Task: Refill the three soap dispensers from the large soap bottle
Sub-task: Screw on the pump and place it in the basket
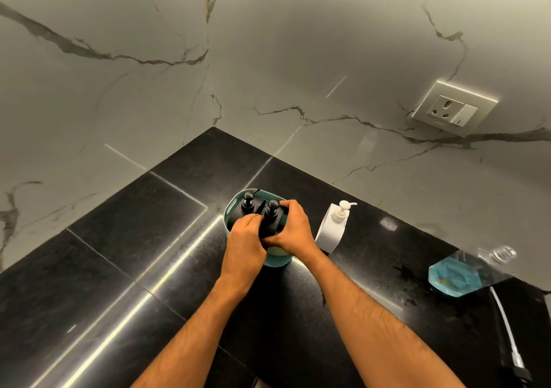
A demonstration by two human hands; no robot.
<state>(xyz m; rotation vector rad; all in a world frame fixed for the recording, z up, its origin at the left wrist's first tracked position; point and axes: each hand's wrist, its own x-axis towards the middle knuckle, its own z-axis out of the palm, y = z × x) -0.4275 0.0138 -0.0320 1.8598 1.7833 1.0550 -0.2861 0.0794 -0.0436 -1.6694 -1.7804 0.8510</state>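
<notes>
Both hands reach into the teal plastic basket (231, 212) on the glossy black stone counter (119, 268) — left hand (246, 240) and right hand (290, 228) curl around a black pump dispenser (272, 214), probably to lift it out. The large soap bottle (332, 226) — white, squarish — stands just beside.

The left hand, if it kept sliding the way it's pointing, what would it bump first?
Probably the far black dispenser in the teal basket. The left hand points up and away over the basket, and that pump stands just beyond its fingers, though depth is hard to judge.
</notes>
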